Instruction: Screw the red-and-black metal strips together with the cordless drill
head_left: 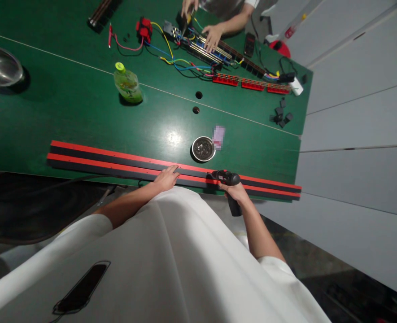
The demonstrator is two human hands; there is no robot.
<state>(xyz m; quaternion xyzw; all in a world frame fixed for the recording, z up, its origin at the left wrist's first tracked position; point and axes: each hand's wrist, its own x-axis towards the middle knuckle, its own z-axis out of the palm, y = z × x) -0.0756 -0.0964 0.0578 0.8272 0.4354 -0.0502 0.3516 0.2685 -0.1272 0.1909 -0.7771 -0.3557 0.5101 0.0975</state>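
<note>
Two long red-and-black strips [111, 160] lie side by side along the near edge of the table. My left hand [167, 177] rests on them near their middle, fingers stretched across the top. In my right hand [237, 193] is a black cordless drill [231, 179], gripped by its handle. The drill's nose points left, over the strips, and its tip is too small to see clearly. Just beyond the strips stands a round bowl [203, 149] of small dark bits, probably screws.
Across the green table [84, 112], another person's hands [213, 37] work on a wired assembly [205, 50]. A green-tinted bottle [128, 85] stands left of centre, and a metal bowl [1, 66] at far left. Several small black parts [281, 114] lie at right.
</note>
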